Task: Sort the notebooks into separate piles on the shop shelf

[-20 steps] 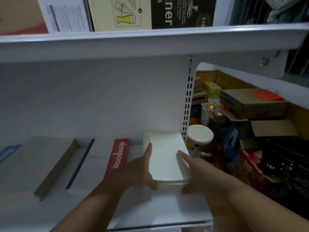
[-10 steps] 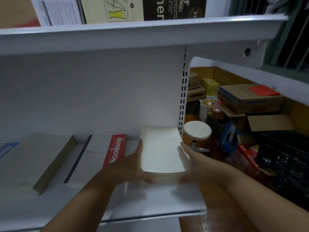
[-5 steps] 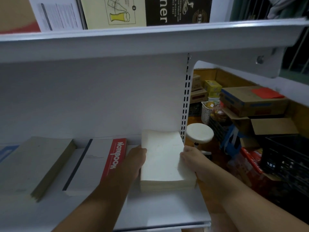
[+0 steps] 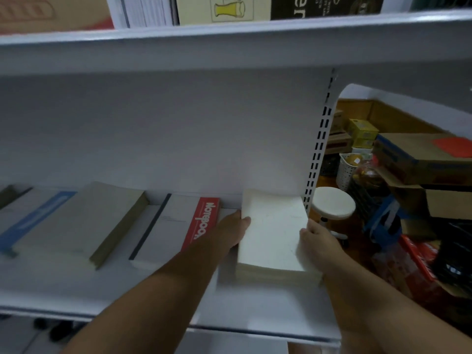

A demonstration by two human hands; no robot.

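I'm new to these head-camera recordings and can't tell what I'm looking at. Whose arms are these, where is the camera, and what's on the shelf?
The camera sits on a person's head, looking forward and down, so the two bare arms are the wearer's own. The left hand and right hand press against opposite sides of a cream pile of notebooks lying on the white shelf. Left of it lie a white notebook with a red band, then a grey-covered pile, then a blue-striped one. Past the shelf's right end stands a white stool among cardboard boxes.
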